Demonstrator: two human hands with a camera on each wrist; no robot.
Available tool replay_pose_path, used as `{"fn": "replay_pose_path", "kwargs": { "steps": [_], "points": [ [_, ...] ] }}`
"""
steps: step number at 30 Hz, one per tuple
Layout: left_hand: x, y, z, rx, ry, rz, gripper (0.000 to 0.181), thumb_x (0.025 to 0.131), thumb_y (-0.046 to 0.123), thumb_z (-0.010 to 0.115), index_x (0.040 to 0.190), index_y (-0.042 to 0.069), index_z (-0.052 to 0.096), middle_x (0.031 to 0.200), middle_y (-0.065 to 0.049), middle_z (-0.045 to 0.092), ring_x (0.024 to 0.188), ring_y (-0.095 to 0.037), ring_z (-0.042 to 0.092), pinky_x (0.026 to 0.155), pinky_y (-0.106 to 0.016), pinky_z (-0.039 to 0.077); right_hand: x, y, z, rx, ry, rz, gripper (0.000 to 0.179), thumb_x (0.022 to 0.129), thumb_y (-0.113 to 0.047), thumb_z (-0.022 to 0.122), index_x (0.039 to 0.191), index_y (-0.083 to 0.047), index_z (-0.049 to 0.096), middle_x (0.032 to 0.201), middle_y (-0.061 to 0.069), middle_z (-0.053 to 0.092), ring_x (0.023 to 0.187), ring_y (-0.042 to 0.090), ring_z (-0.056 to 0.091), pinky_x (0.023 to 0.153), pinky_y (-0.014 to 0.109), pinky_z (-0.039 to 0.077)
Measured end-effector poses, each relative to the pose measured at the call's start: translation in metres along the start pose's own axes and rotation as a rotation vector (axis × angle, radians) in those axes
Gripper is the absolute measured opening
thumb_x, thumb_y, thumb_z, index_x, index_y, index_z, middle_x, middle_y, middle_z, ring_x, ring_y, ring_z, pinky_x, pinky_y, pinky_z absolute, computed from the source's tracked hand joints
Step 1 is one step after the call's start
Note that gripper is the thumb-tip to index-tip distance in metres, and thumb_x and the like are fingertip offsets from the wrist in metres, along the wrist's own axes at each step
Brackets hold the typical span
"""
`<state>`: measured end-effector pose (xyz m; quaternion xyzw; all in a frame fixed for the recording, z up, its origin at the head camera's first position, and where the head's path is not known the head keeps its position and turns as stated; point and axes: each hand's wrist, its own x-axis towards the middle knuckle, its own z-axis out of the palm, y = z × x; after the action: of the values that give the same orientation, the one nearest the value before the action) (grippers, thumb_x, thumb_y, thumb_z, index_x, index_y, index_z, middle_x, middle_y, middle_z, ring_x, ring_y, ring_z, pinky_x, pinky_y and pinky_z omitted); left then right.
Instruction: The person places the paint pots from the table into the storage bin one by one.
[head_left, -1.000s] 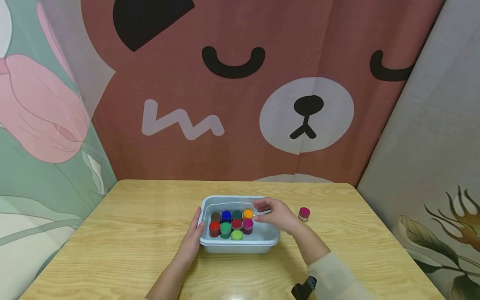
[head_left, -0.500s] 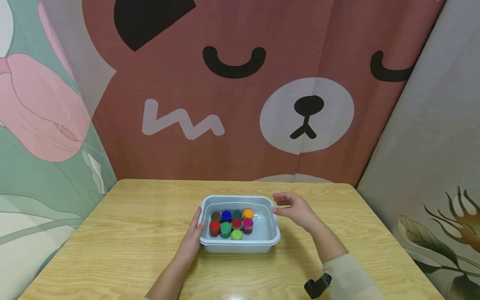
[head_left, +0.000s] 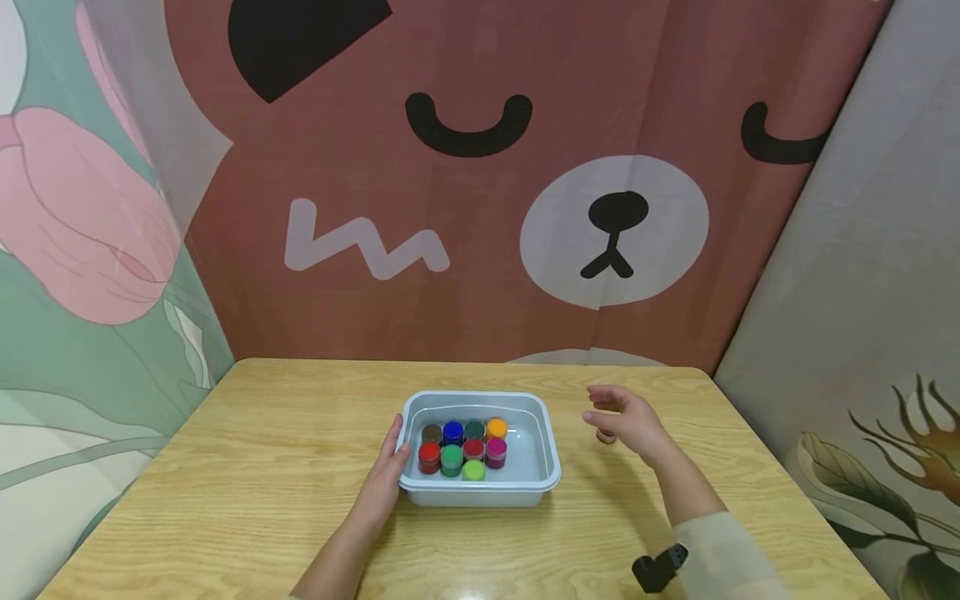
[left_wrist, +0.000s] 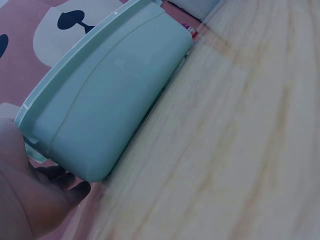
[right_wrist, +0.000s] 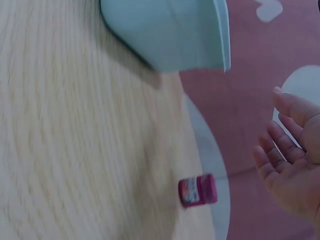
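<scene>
My left hand (head_left: 384,475) grips the left side of a light blue plastic tub (head_left: 480,497), its thumb over the rim. In the left wrist view, the left hand's (left_wrist: 30,190) fingers bend at the tub's lower corner. Small capped paint jars stand in rows inside, among them a red jar (head_left: 429,457), an orange jar (head_left: 497,428) and a lime green jar (head_left: 473,471). My right hand (head_left: 626,421) hovers to the right of the tub, fingers loosely bent and holding nothing. Below it on the table a magenta paint jar (right_wrist: 197,191) stands upright, mostly hidden in the head view.
The wooden table (head_left: 247,467) ends at a back edge close to a hanging cloth (head_left: 360,317) with a bear print. Patterned cloths also hang at both sides. A black device (head_left: 660,568) sits at the right wrist.
My right hand has moved from above the tub's right half out to the right, over the magenta jar. The left hand, the tub and the jars inside stay put.
</scene>
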<state>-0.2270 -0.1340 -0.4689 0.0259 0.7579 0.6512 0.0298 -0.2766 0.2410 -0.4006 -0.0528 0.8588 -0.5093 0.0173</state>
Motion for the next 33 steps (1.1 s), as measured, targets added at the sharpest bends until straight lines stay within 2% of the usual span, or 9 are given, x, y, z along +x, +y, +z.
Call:
{"fn": "replay_pose_path", "kwargs": {
  "steps": [4,7,14,22,33],
  "points": [
    [0.000,0.000,0.000,0.011,0.004,0.001,0.059,0.107,0.033,0.031,0.159,0.019,0.009,0.166,-0.012,0.005,0.152,-0.041,0.000,0.118,-0.068,0.002,-0.001,0.010,-0.005,-0.063,0.036,0.002,0.057,0.093,-0.025,0.068,0.141,-0.003,0.048,0.139,0.024,0.052,0.130,0.038,0.049,0.097,0.043,0.050],
    [0.000,0.000,0.000,0.015,0.002,0.001,0.059,0.107,0.032,0.031,0.159,0.019,0.009,0.166,-0.012,0.005,0.152,-0.042,0.000,0.118,-0.068,0.003,0.000,0.017,-0.007,-0.063,0.050,0.018,0.058,0.093,-0.025,0.068,0.142,-0.003,0.047,0.142,0.025,0.049,0.132,0.039,0.046,0.105,0.053,0.044],
    [0.000,0.000,0.000,0.005,-0.001,0.007,0.059,0.107,0.032,0.032,0.159,0.019,0.008,0.166,-0.013,0.004,0.152,-0.042,0.000,0.118,-0.067,0.002,0.001,0.032,-0.010,-0.049,0.074,0.073,0.058,0.094,-0.021,0.066,0.144,0.000,0.044,0.147,0.026,0.044,0.137,0.041,0.040,0.109,0.054,0.039],
    [0.001,-0.002,0.000,0.005,0.002,0.010,0.059,0.107,0.032,0.032,0.159,0.019,0.009,0.166,-0.013,0.005,0.152,-0.042,0.000,0.118,-0.068,0.002,0.003,0.049,-0.010,-0.066,0.089,0.130,0.064,0.095,-0.028,0.065,0.147,-0.002,0.039,0.149,0.027,0.039,0.138,0.043,0.036,0.110,0.057,0.037],
    [0.001,-0.002,0.000,-0.002,0.002,0.008,0.059,0.107,0.031,0.032,0.159,0.019,0.009,0.166,-0.012,0.005,0.152,-0.041,0.000,0.118,-0.068,0.002,0.012,0.071,-0.004,-0.059,0.116,0.146,0.065,0.094,-0.025,0.067,0.145,0.003,0.039,0.145,0.030,0.042,0.130,0.044,0.045,0.106,0.050,0.044]
  ]
}}
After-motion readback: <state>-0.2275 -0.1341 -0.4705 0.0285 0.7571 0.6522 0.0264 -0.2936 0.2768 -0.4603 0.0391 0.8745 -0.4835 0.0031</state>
